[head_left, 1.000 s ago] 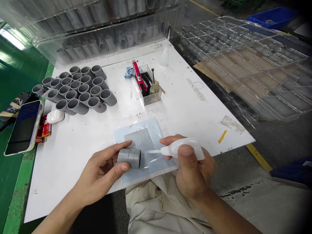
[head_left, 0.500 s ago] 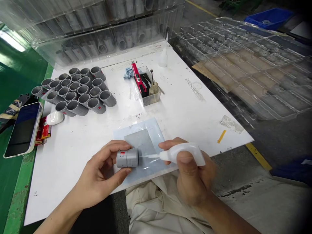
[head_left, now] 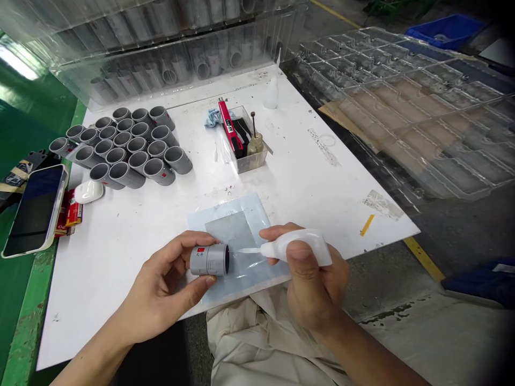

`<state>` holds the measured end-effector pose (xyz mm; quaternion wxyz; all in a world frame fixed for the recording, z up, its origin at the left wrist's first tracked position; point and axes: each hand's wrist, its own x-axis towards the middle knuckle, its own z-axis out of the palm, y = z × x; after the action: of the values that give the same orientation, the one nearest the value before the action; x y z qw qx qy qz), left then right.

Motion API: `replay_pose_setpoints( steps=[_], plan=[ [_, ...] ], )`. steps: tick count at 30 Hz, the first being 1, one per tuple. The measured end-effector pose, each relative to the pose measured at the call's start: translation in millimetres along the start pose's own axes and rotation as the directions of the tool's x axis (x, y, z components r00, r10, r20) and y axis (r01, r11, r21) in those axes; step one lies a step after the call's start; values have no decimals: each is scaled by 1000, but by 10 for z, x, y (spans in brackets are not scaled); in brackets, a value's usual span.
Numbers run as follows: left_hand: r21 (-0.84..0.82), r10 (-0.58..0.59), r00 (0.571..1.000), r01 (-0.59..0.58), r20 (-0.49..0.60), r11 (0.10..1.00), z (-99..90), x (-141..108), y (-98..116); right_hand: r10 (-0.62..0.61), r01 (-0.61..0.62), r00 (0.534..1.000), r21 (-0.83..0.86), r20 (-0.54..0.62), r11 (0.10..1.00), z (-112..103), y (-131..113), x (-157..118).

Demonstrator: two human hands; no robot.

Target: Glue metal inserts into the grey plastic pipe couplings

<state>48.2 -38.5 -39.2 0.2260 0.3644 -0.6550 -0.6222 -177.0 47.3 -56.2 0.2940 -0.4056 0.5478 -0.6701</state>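
A short grey plastic cylinder (head_left: 209, 260) with a small red flag mark lies sideways between the fingers and thumb of my left hand (head_left: 161, 289), its open end facing right. My right hand (head_left: 314, 284) is closed round a white squeeze bottle (head_left: 300, 247), tilted so its thin nozzle points left at the cylinder's open end. The fine tip appears to end close to the rim; whether it touches I cannot tell. Under both hands lies a light blue sheet (head_left: 257, 214) with a grey square pad (head_left: 231, 228) on it.
Several grey cylinders (head_left: 137, 145) stand grouped at the left. A clear box (head_left: 251, 163) holds a red utility knife (head_left: 229, 126) and a small jar (head_left: 255, 145). Another squeeze bottle (head_left: 272, 92) stands behind. A phone (head_left: 34, 209) lies at the left edge; clear trays (head_left: 402, 107) are at right.
My right hand and the squeeze bottle have shifted slightly left and up. The cylinder stays in my left hand, nearly in the same place.
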Motion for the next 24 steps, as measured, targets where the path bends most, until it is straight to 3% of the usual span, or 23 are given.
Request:
replay_pose_setpoints(
  steps=[24],
  plan=[
    [10,8,1000,-8,-12,1000,0,1,7,30,-29,999,-33,25,999,-1,-34,27]
  ],
)
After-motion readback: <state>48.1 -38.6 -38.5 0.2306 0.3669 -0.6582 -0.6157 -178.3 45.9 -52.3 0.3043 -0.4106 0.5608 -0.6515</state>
